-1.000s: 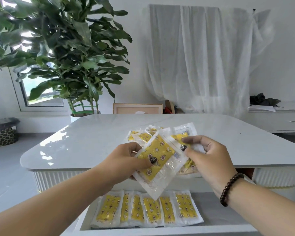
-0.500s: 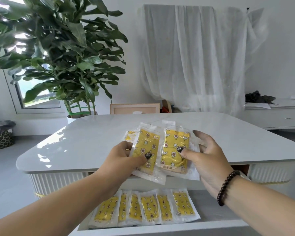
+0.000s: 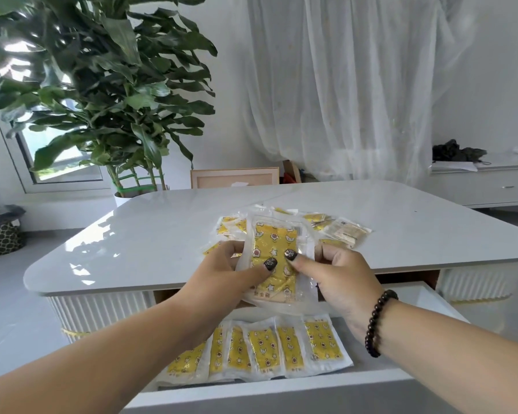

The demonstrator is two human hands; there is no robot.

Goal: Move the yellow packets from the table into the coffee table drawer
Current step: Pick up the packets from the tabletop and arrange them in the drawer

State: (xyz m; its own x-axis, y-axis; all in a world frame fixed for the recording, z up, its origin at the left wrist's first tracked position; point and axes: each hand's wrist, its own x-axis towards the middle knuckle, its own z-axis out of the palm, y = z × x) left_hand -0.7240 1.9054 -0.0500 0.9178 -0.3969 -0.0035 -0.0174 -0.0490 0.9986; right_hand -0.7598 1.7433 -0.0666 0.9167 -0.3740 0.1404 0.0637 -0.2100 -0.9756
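Both hands hold a stack of yellow packets (image 3: 274,243) in clear wrappers above the table's front edge. My left hand (image 3: 222,276) grips the stack's left side, thumb on top. My right hand (image 3: 335,279) pinches the right side, thumb on the yellow print. More yellow packets (image 3: 338,228) lie scattered on the white coffee table (image 3: 150,234) behind the hands. Below, the open drawer (image 3: 281,389) holds a row of several yellow packets (image 3: 263,348) laid side by side.
A large potted plant (image 3: 102,94) stands behind the table at left. A framed board (image 3: 234,177) leans behind the table. A white sideboard (image 3: 488,183) with dark items is at right, a patterned basket (image 3: 2,237) on the floor at far left.
The two packets that were held apart, one per hand, have been brought together into one upright stack gripped by both hands. More of the pile on the table shows now.
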